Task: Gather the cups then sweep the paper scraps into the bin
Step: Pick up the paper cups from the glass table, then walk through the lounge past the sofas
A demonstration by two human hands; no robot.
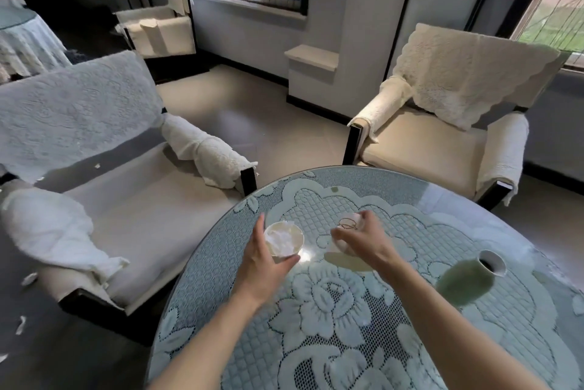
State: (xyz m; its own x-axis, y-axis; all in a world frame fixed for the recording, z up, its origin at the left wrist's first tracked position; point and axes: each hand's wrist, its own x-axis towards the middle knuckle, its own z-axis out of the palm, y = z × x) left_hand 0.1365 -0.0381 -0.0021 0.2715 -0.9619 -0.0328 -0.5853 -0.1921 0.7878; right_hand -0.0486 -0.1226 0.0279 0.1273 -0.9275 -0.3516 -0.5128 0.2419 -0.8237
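On the lace-covered surface point(347, 342), a green vase point(467, 279) is standing just beside the right forearm. The left hand point(264, 258) is gripping a paper-stuffed cup point(284, 239), fingers curled round its wall. The right hand point(366, 241) is holding a second cup point(347, 223) tilted, fingers wrapped over it. Bringing them together seems the step: the stuffed cup wants keeping upright, the elbow clear of the vase. Beyond, paper scraps point(29, 278) are lying on the armchair point(151, 200). No bin is showing.

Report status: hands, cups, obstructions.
Left hand grips paper-filled cup. Right hand grips second cup. Green vase stands on table, right of both hands, apart.
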